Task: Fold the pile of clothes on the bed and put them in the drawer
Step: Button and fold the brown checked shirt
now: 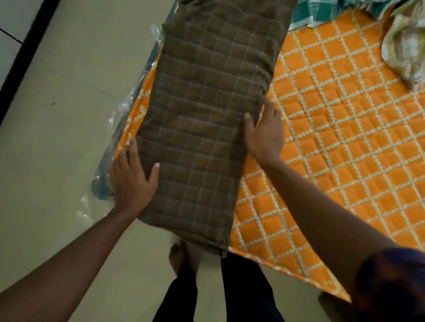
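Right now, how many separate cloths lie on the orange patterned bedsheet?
3: brown checked cloth at left, teal checked cloth top right, pale floral cloth far right. Others may be hidden.

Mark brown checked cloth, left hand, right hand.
brown checked cloth (pixel 204 112), head view, middle of top layer.
left hand (pixel 132 180), head view, back of hand.
right hand (pixel 266 136), head view, back of hand.

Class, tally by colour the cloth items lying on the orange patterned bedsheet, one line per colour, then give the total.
brown checked cloth: 1
teal and white checked cloth: 1
pale floral cloth: 1
Total: 3
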Demonstrator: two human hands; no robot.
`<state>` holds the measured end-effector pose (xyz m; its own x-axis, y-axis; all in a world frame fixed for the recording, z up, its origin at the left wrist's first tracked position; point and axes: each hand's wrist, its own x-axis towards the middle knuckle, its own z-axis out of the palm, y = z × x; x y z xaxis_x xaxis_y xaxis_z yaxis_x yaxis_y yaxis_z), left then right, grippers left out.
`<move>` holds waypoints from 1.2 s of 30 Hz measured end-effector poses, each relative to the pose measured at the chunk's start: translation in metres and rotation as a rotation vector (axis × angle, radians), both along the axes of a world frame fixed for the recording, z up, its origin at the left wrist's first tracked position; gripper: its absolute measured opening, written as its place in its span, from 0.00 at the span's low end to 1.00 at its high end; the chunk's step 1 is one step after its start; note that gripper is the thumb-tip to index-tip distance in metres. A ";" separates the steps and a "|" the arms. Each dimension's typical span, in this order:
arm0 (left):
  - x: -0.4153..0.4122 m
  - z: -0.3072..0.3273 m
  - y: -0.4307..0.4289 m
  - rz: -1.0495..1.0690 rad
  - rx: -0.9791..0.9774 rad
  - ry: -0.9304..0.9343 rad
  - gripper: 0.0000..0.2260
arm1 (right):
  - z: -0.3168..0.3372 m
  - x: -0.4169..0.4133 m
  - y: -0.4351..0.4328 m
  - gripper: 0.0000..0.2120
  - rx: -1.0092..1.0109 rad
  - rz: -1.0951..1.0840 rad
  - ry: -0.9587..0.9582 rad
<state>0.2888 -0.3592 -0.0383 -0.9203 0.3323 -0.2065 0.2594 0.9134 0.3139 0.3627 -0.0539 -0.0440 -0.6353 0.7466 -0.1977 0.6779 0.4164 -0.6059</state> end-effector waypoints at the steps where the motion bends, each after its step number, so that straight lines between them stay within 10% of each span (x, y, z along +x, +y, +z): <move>1: -0.001 0.003 -0.005 0.014 0.048 -0.024 0.36 | 0.003 0.016 -0.030 0.31 -0.117 -0.064 0.005; 13: -0.001 0.036 -0.071 0.339 0.390 -1.087 0.22 | 0.030 0.162 -0.208 0.36 -0.389 0.001 0.147; 17: 0.037 0.071 -0.097 0.355 0.379 -1.145 0.26 | 0.037 0.203 -0.246 0.18 -0.614 -0.039 0.025; 26: 0.115 0.120 -0.185 0.897 0.604 -1.294 0.15 | 0.131 0.240 -0.308 0.12 -1.304 -0.294 -0.159; 36: -0.021 0.175 0.001 1.013 1.088 -0.975 0.11 | 0.173 0.083 -0.135 0.18 -1.629 -0.728 0.469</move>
<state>0.2674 -0.3581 0.1367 -0.5220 0.1124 -0.8455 -0.8517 -0.1228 0.5095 0.4455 -0.1893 0.1285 -0.5226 0.1384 -0.8413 0.1113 -0.9672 -0.2282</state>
